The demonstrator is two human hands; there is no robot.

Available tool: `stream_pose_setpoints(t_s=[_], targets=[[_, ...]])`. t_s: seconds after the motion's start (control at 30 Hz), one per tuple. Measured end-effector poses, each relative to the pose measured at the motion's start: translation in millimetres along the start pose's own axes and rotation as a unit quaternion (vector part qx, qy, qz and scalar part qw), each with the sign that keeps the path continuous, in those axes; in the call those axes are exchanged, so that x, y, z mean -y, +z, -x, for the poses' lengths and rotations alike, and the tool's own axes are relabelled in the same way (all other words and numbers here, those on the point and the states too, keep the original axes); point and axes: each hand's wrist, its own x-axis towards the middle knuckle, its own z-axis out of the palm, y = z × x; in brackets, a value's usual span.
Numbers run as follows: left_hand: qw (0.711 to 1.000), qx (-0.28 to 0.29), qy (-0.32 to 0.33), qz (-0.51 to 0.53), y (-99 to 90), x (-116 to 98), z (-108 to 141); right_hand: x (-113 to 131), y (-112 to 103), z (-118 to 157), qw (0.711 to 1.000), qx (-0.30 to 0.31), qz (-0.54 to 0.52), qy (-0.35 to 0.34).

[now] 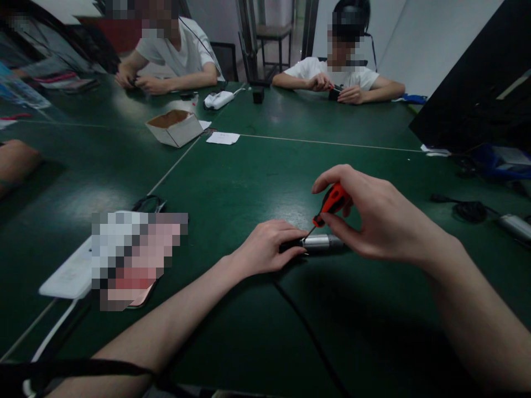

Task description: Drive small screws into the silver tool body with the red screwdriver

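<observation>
My left hand (269,246) is closed round the black end of a black-and-silver cylindrical device (319,243) lying on the green table, pressing it down between thumb and fingers. In my right hand (369,215) is a screwdriver (332,199) with a red-and-black handle, gripped between thumb and fingers. The screwdriver slants down to the left, and its thin shaft meets the device near the join of the black and silver parts, just by my left fingertips. What the tip sits in is too small to make out.
A white power strip (66,271) and a phone (143,298) lie at left. A black cable (307,326) crosses the table near me. Farther off are an open box (176,130) and paper (223,138). Another silver device (514,226) lies at right. Two people sit opposite; another person's arm (16,163) shows at left.
</observation>
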Motion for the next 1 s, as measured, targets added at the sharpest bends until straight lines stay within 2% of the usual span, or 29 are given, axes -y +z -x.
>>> stream_pose_setpoints(t_s=[0.27, 0.43, 0.63, 1.0], targets=[[0.999, 0.038, -0.016, -0.009, -3.4, -0.9, -0.7, -5.5, 9.9, -2.3, 0.998, -0.054, 0.011, -0.017], [0.999, 0.032, -0.016, -0.025, -3.1, -0.2, -0.5, -4.8, 8.5, -2.6, 0.998, -0.040, 0.043, -0.032], [0.999, 0.041, -0.001, -0.029, -6.1, 1.7, -1.6, -3.4, 5.4, -2.4, 1.000, -0.008, -0.027, -0.004], [0.997, 0.072, -0.006, -0.013, -5.7, 8.7, -0.1, -8.1, 10.1, -2.1, 0.999, -0.036, 0.002, 0.019]])
